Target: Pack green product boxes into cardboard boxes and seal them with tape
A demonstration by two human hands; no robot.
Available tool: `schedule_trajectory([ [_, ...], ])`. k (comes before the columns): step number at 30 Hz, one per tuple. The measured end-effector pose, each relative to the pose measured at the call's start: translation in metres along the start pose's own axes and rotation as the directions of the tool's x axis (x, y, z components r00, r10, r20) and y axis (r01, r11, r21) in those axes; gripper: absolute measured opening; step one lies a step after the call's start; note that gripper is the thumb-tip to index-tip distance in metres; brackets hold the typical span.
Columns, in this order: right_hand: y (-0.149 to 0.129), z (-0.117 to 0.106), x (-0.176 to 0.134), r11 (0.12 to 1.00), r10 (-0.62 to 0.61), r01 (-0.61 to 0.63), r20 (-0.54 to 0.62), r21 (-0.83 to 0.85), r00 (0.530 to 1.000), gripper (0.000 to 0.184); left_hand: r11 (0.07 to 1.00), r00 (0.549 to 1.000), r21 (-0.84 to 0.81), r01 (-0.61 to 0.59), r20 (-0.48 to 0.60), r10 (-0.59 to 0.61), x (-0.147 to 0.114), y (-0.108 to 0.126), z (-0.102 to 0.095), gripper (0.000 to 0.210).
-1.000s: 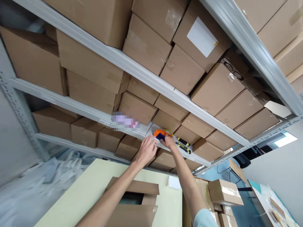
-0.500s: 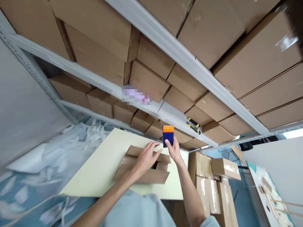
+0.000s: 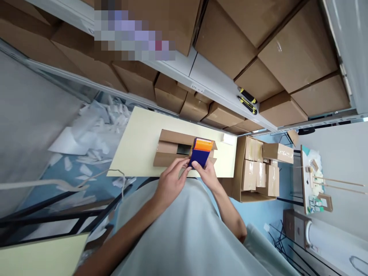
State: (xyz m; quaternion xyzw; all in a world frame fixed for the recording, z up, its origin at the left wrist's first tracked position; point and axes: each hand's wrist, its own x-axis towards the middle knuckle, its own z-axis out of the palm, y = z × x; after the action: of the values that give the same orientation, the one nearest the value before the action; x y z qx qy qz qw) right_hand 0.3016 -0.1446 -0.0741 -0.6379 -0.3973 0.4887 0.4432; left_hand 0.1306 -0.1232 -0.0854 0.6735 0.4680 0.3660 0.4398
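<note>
My right hand point(image 3: 209, 174) is closed around the lower end of a dark blue and orange tape dispenser point(image 3: 199, 157), its thumb lying on the blue face. At the dispenser's lower left edge, the fingertips of my left hand point(image 3: 173, 178) are drawn together and press on it. The orange end points away from me. Behind the dispenser, a cardboard box point(image 3: 166, 147) lies on the pale yellow table point(image 3: 135, 153) with its flaps up and a dark gap in its middle. The dispenser and my hands cover the box's right part.
Shelves with cardboard boxes point(image 3: 227, 36) stand beyond the table. Two yellow-and-black utility knives point(image 3: 247, 100) lie on the shelf. To the right is a large carton point(image 3: 242, 168) filled with taped boxes. White scraps point(image 3: 94, 126) cover the floor at left.
The tape dispenser has come down and closer to my body, and its orange end is tilted. My left hand has moved from over the box onto the dispenser. My view has dipped.
</note>
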Motion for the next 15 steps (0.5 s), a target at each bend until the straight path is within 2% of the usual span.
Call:
schedule_trajectory([
  [3,0.005,-0.001,-0.006,0.999,0.037,-0.037,0.012,-0.011,0.999,0.065,1.0,0.998,0.019,-0.015,0.058,0.014,-0.005,-0.001,-0.007,0.032],
  [6,0.002,0.001,-0.014,0.999,0.016,-0.016,0.006,-0.029,1.0,0.066,0.998,0.995,0.017,-0.067,0.078,0.065,-0.005,0.005,-0.02,0.028],
  [8,-0.005,0.004,-0.02,0.999,0.002,0.0,0.039,-0.045,0.999,0.067,0.995,0.995,0.052,-0.087,0.048,0.085,-0.003,0.015,-0.036,0.025],
  [11,-0.02,0.005,-0.028,0.996,-0.012,0.024,0.135,-0.089,0.991,0.063,0.989,0.993,0.114,-0.089,-0.069,0.097,0.005,0.038,-0.065,0.029],
  [13,-0.027,0.002,-0.032,0.988,-0.033,0.058,0.174,-0.141,0.984,0.059,0.983,0.98,0.12,-0.139,-0.128,0.154,0.013,0.053,-0.083,0.032],
  [15,-0.031,-0.003,-0.034,0.968,-0.072,0.116,0.195,-0.224,0.978,0.053,0.967,0.965,0.137,-0.214,-0.126,0.231,0.021,0.065,-0.096,0.031],
])
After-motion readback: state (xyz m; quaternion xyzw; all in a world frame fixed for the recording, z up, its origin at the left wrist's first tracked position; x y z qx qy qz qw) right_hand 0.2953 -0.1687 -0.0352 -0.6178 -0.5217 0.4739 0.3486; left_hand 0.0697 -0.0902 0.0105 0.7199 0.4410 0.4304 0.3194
